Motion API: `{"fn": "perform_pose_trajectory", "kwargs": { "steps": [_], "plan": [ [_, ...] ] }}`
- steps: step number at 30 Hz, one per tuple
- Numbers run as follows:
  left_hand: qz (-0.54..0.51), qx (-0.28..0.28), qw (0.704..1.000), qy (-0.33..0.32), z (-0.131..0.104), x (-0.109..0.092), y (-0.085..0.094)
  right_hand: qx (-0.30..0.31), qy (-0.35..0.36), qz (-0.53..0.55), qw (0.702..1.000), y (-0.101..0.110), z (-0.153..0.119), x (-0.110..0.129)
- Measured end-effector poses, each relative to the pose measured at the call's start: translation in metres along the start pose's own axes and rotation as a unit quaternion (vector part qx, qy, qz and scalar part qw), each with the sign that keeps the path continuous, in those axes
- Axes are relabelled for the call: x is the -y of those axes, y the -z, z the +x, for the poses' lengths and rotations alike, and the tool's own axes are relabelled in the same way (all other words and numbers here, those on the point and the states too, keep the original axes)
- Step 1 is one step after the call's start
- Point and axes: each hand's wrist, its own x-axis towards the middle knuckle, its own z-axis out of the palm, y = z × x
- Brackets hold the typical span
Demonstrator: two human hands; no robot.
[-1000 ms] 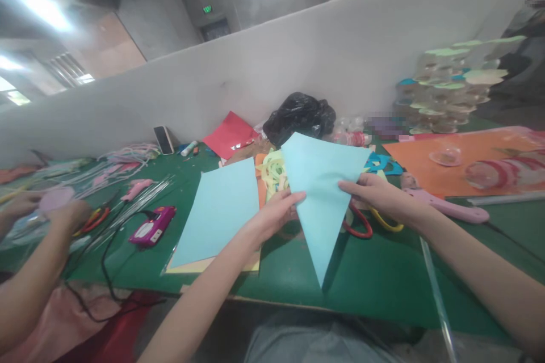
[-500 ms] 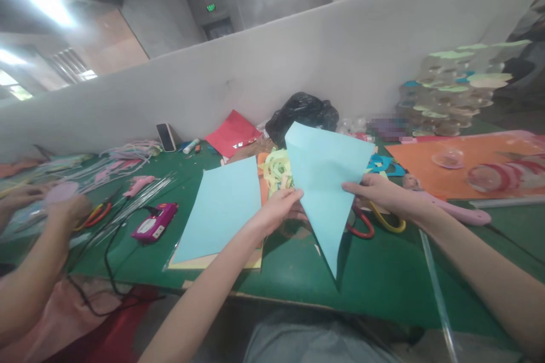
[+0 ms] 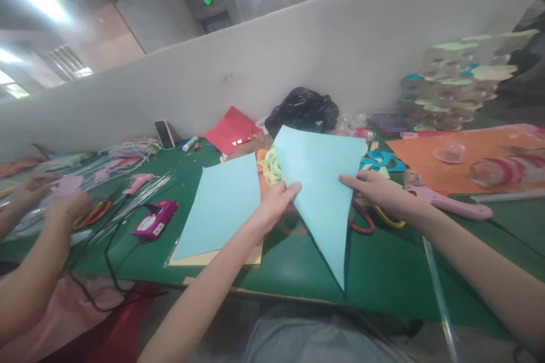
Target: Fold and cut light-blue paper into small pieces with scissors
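A light blue sheet [image 3: 326, 181], wide at the top and narrowing to a point at the bottom, is held above the green table [image 3: 306, 289]. My left hand [image 3: 276, 204] pinches its left edge with the thumb on top. My right hand [image 3: 374, 190] grips the right edge, thumb on the front, other fingers mostly hidden behind. Another light blue sheet [image 3: 221, 207] lies to the left on a yellowish one. Yellow-green paper strips [image 3: 271, 165] show behind the held sheet. Red-handled scissors [image 3: 363, 220] and a yellow handle [image 3: 390, 218] lie below my right hand.
Black plastic bag [image 3: 303, 110] and red paper [image 3: 232, 130] sit by the partition. A pink glue gun [image 3: 451, 204] and orange sheet [image 3: 472, 153] lie right. At left are a magenta device [image 3: 155, 221], a phone [image 3: 164, 134], cords and another person's hands [image 3: 70, 207].
The held sheet's top has shifted slightly left, while its lower tip has moved a little right and down. My left hand has moved slightly left and up with it.
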Motion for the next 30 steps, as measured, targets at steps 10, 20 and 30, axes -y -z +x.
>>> {"fn": "perform_pose_trajectory", "kwargs": {
  "steps": [10, 20, 30],
  "plan": [
    [0.013, -0.009, 1.0, -0.01, 0.002, 0.003, 0.002, 0.04, 0.032, -0.002, 0.999, 0.003, -0.006, 0.005],
    [0.021, -0.001, 0.999, -0.044, 0.007, 0.006, 0.006, 0.066, 0.024, -0.012, 0.997, 0.006, -0.008, 0.006],
    [0.049, -0.018, 0.998, -0.046, 0.01, 0.01, 0.011, 0.089, 0.044, -0.022, 0.995, 0.008, -0.007, 0.004]
  ]
}}
